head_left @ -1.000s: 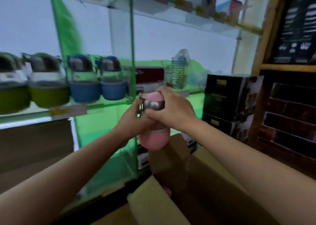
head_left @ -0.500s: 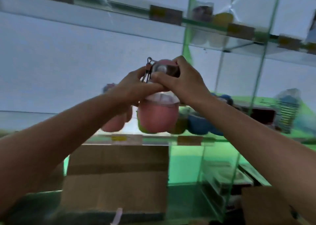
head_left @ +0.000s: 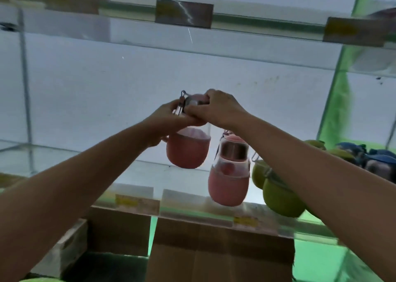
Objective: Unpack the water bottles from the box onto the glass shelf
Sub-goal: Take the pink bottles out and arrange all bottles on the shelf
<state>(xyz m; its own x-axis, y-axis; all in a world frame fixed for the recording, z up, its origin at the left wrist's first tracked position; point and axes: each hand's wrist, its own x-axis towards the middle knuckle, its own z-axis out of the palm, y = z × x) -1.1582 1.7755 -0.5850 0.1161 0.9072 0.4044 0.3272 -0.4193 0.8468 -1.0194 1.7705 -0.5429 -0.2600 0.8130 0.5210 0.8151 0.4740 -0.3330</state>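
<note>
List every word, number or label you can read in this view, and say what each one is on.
No text is legible.
Yellow price tags on the front edge of the glass shelf: print blurred, unreadable.
Tags on the upper shelf edge: blurred, unreadable.
Held pink water bottle, the pink one standing on the shelf, green bottles: no visible print.
Cardboard box: no visible print.

A: We log the held pink bottle (head_left: 188, 150): round pink lower body, clear upper section, metal-banded cap, raised upright above the glass shelf (head_left: 137, 170).

B: We note a second pink bottle (head_left: 228, 174) of the same build just right of it, standing on the shelf, tilted slightly.

A: Cardboard box (head_left: 218, 251) sits below.
</note>
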